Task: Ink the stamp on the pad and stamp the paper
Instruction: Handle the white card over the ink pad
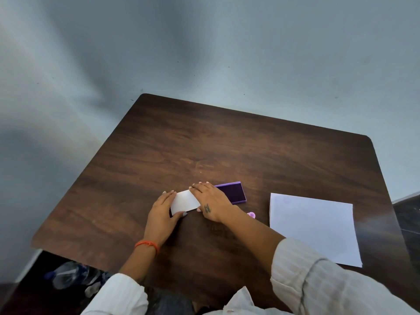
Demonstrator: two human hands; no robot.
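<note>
A purple ink pad [234, 193] lies open on the dark wooden table [227, 151], its dark inked face up. Its white lid [185, 201] sits just left of it, swung open. My left hand [162, 215] grips the lid's left end, thumb under its near corner. My right hand [210, 202] rests flat across the lid's right edge and the pad's left part. A small pink stamp [251, 215] peeks out behind my right wrist, mostly hidden. A white sheet of paper [314, 226] lies flat to the right.
The table's left and far edges drop off to a grey wall. Below the left edge, clear plastic bottles [70, 275] lie on the floor. A dark surface [409, 214] adjoins the table at right.
</note>
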